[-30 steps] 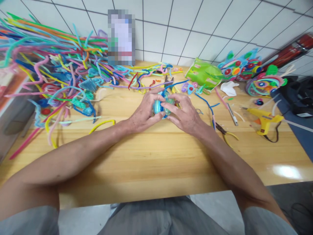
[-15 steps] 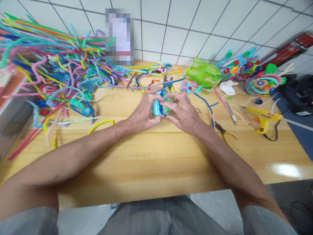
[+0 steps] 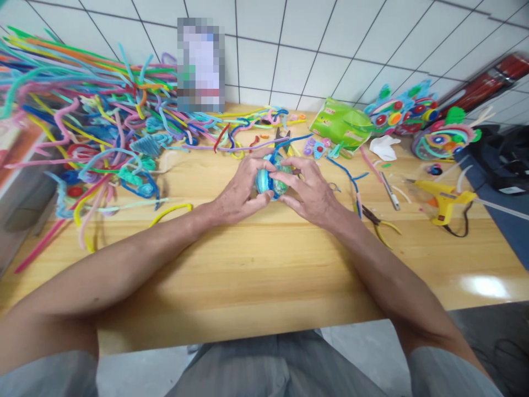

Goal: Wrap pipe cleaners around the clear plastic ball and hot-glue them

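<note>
A small rounded piece [image 3: 263, 182] wrapped in blue, light blue and green fuzzy pipe cleaner sits between my two hands over the middle of the table. My left hand [image 3: 242, 190] grips its left side, with the thumb low and the fingers curled over the top. On the other side, my right hand [image 3: 312, 190] holds it with bent fingers, index finger pressing near a dark blue band. From the top, a loose blue pipe cleaner [image 3: 295, 141] sticks out to the upper right. The fingers cover part of the piece.
A large heap of coloured pipe cleaners [image 3: 124, 110] spreads at the left. Behind lie a green packet [image 3: 341, 125] and decorated faces [image 3: 444, 140]. To the right are yellow-handled pliers [image 3: 378, 222], a white craft knife [image 3: 389, 191] and a yellow glue gun [image 3: 446, 199].
Both hands keep their hold on the wrapped piece, with only a slight shift of the fingers and thumbs. The whole view has moved very slightly.
</note>
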`<state>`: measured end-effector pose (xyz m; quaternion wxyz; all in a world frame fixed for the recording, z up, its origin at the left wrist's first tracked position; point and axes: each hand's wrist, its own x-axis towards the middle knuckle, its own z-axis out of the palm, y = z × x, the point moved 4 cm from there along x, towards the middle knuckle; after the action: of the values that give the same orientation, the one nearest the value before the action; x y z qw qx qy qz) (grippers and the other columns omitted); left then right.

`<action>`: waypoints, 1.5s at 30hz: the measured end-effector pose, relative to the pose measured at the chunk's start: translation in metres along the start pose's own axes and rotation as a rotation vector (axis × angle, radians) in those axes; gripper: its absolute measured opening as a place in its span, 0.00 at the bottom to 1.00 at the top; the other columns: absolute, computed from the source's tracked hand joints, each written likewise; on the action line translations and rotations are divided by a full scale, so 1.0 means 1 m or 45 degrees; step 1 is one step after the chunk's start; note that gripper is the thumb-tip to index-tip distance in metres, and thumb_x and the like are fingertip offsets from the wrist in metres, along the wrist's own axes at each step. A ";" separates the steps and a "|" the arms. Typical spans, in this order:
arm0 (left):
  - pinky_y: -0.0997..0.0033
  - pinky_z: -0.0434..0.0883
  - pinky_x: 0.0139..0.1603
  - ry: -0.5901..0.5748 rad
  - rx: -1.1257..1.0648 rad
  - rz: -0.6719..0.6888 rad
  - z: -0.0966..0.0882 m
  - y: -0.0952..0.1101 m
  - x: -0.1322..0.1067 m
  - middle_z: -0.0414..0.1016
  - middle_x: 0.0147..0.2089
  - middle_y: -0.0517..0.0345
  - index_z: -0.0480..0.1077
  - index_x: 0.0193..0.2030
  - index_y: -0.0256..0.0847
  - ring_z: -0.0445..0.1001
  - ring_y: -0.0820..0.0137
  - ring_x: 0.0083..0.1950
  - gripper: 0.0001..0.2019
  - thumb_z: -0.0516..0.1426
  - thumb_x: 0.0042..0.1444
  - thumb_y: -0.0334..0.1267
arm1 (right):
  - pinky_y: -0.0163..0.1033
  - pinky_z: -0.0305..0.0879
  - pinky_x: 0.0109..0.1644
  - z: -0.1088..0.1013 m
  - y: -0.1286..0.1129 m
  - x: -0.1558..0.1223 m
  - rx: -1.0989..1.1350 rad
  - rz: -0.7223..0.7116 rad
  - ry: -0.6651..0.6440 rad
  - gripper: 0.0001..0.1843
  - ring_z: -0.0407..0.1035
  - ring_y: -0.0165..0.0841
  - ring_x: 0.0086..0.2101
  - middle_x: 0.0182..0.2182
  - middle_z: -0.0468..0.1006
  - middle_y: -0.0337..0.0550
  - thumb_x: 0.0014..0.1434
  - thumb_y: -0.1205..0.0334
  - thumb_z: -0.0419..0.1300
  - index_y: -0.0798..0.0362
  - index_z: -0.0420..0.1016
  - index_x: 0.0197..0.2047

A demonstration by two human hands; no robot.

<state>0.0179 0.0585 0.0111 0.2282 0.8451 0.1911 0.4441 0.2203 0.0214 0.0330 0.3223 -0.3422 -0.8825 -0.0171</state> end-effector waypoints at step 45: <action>0.35 0.68 0.77 -0.023 0.090 0.003 -0.001 0.011 -0.005 0.65 0.74 0.39 0.61 0.65 0.50 0.64 0.52 0.79 0.17 0.58 0.74 0.45 | 0.64 0.74 0.66 -0.011 -0.015 -0.001 0.146 -0.011 0.040 0.27 0.72 0.50 0.63 0.64 0.75 0.53 0.69 0.61 0.66 0.41 0.72 0.69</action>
<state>0.0152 0.0470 0.0141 0.1994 0.8568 0.2034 0.4298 0.2181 0.0064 0.0438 0.3551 -0.3191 -0.8783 0.0269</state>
